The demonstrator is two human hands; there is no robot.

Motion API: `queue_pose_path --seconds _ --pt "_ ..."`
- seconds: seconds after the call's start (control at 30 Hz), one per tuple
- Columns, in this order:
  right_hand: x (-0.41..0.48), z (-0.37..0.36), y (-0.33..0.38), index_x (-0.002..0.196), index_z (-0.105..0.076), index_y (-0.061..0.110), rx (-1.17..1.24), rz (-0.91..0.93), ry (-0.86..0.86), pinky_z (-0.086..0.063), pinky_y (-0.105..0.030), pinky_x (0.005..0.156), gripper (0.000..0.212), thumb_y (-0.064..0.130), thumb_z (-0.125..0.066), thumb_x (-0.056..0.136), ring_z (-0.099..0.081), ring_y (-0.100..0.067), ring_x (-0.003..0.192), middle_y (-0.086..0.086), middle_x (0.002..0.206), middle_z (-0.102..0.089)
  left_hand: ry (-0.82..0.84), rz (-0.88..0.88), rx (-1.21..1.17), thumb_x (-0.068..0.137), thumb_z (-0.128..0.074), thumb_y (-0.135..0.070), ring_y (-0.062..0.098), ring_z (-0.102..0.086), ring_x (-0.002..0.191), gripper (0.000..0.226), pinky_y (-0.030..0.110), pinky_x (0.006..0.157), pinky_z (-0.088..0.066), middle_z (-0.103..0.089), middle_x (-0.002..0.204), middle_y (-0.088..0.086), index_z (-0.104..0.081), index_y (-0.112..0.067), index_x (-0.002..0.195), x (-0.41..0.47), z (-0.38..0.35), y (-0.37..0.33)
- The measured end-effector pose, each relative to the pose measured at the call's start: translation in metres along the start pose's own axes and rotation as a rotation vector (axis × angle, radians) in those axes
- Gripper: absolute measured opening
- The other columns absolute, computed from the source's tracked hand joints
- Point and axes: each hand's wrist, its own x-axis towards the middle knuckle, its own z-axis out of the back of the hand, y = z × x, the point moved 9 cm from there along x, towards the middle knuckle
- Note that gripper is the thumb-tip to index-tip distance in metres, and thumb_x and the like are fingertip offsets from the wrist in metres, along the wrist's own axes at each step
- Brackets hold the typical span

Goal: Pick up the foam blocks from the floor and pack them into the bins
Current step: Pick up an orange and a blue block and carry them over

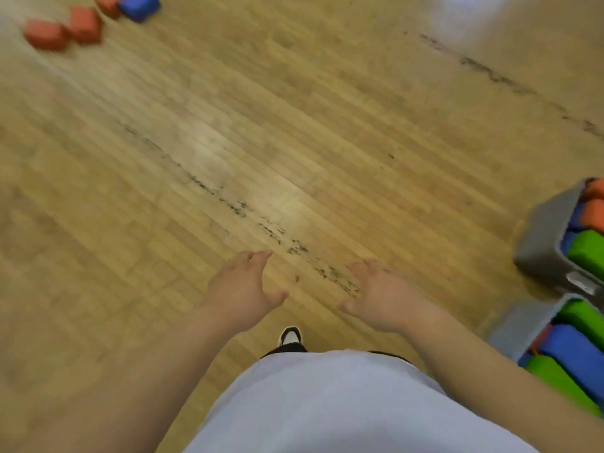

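Observation:
Three red foam blocks and a blue foam block lie on the wooden floor at the far top left. Two grey bins stand at the right edge: the upper bin holds orange, blue and green blocks, and the lower bin holds green, blue and red blocks. My left hand and my right hand hang in front of me over the floor, fingers relaxed, holding nothing. Both are far from the loose blocks.
A wide stretch of wooden floor with dark scuff lines lies between me and the loose blocks. My shoe shows below my hands, above my light shirt.

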Motion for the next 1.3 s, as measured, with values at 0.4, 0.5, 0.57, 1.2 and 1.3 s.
queue_pose_path --seconds 0.4,0.5,0.57,1.2,1.3 --pt "0.148 0.123 0.205 0.161 -0.017 0.037 -0.255 0.386 0.042 -0.029 -0.045 0.118 0.088 0.063 -0.06 0.09 -0.022 -0.028 0.153 -0.002 0.169 -0.016 -0.19 0.46 -0.314 0.089 -0.063 -0.064 0.028 -0.029 0.148 0.089 0.043 0.118 -0.033 -0.03 0.16 0.002 -0.022 -0.03 0.16 0.018 0.094 0.157" --pt "0.194 0.163 0.23 0.16 -0.02 0.038 -0.226 0.446 0.013 -0.032 -0.043 0.116 0.084 0.061 -0.06 0.09 -0.023 -0.023 0.153 0.003 0.168 -0.018 -0.209 0.515 -0.345 0.089 -0.061 -0.064 0.027 -0.026 0.149 0.089 0.044 0.119 -0.032 -0.028 0.162 0.002 -0.021 -0.03 0.161 0.055 0.125 0.17" --pt "0.228 0.195 0.236 0.159 -0.022 0.038 -0.233 0.473 -0.004 -0.033 -0.044 0.117 0.083 0.062 -0.058 0.089 -0.025 -0.021 0.152 0.004 0.167 -0.021 -0.219 0.54 -0.365 0.089 -0.06 -0.066 0.026 -0.025 0.15 0.09 0.044 0.118 -0.033 -0.027 0.162 0.0 -0.02 -0.032 0.161 0.085 0.146 0.172" --pt "0.483 0.398 0.546 0.16 -0.018 0.037 -0.399 0.591 0.013 -0.031 -0.049 0.12 0.088 0.064 -0.061 0.088 -0.02 -0.026 0.153 0.0 0.169 -0.016 -0.344 0.724 -0.449 0.088 -0.062 -0.064 0.026 -0.031 0.146 0.088 0.046 0.114 -0.038 -0.032 0.16 0.0 -0.022 -0.032 0.16 0.273 0.405 0.405" --pt "0.51 0.42 0.612 0.16 -0.018 0.038 -0.412 0.578 0.012 -0.032 -0.048 0.119 0.088 0.064 -0.06 0.088 -0.022 -0.026 0.153 0.0 0.169 -0.017 -0.328 0.692 -0.45 0.087 -0.063 -0.065 0.026 -0.031 0.146 0.09 0.047 0.115 -0.037 -0.031 0.16 0.0 -0.022 -0.032 0.16 0.293 0.459 0.465"
